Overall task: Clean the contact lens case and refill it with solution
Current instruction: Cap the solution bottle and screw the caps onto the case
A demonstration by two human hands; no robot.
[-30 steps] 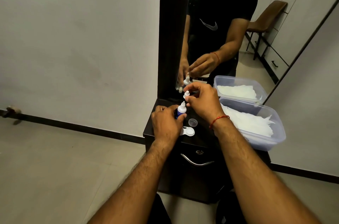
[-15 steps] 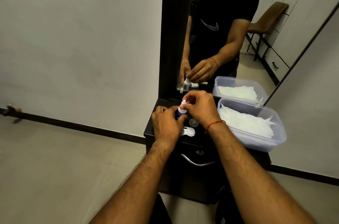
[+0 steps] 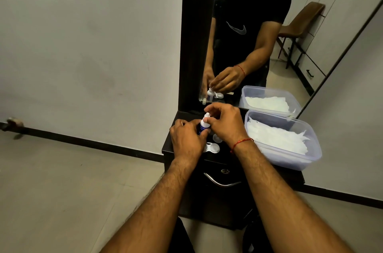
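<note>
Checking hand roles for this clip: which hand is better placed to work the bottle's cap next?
Right. The right hand already has its fingertips at the cap of the solution bottle, while the left hand wraps the bottle's body, steadying it upright.

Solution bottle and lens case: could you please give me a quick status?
Left hand grips solution bottle; right hand fingers on its cap. Lens case open on cabinet top. Nothing in the way.
</note>
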